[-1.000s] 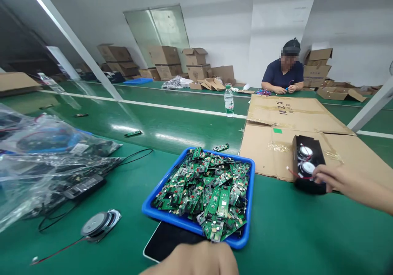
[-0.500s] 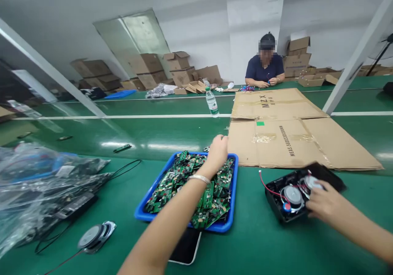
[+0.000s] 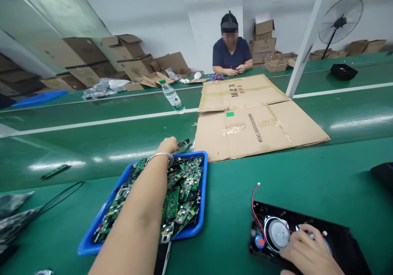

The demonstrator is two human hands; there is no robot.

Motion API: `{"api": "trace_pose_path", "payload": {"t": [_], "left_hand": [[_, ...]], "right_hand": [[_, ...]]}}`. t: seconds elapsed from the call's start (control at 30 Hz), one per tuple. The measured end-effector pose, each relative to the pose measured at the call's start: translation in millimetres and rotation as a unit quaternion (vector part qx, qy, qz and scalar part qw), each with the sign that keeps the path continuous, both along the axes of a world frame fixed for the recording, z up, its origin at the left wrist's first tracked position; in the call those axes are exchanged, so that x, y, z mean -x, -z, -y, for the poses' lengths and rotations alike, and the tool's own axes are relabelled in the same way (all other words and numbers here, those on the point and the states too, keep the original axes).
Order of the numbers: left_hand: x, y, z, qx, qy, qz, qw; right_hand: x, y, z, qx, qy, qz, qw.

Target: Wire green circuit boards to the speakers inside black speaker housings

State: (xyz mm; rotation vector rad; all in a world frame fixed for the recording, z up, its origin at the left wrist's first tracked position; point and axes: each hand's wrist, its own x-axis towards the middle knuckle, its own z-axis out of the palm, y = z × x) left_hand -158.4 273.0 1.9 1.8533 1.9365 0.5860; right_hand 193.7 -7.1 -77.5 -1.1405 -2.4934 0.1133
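Note:
My left hand point(image 3: 168, 145) reaches over the far edge of a blue tray point(image 3: 204, 193) heaped with green circuit boards point(image 3: 184, 185). Its fingers are closed, and a small circuit board point(image 3: 183, 142) sticks out at the fingertips. At the lower right, my right hand point(image 3: 307, 248) curls over a speaker in an open black speaker housing point(image 3: 337, 234), hiding most of it. A second round speaker point(image 3: 278, 234) sits in the housing just left of those fingers. A red-blue round part point(image 3: 259, 241) and a red lead point(image 3: 254, 205) with a white plug lie at the housing's left end.
Flattened cardboard point(image 3: 245, 131) lies beyond the tray. A water bottle point(image 3: 173, 97) stands on the belt. One loose board point(image 3: 55, 171) is at left, near a black cable point(image 3: 61, 197). A dark device point(image 3: 164, 258) lies partly under the tray. Across the line sits a person point(image 3: 231, 53).
The view has swung right, so the tray and bottle appear further left. My left hand now shows a circuit board at its fingertips. My right hand stays at the housing, which appears turned and nearer.

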Motion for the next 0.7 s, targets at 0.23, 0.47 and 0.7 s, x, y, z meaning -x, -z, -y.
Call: {"api": "trace_pose_path", "payload": {"t": [0.23, 0.47, 0.7], "left_hand": [[-16, -21.8, 16, 0.027, 0.015, -0.063, 0.997], [-42, -14.2, 194, 0.035, 0.060, 0.094, 0.993], [-67, 19.3, 292, 0.023, -0.043, 0.304, 0.951]], "right_hand": [[53, -31.9, -10, 0.026, 0.128, -0.136, 0.982], [81, -34.8, -7, 0.107, 0.017, -0.379, 0.919], [58, -57.9, -2, 0.312, 0.074, -0.508, 0.799]]}}
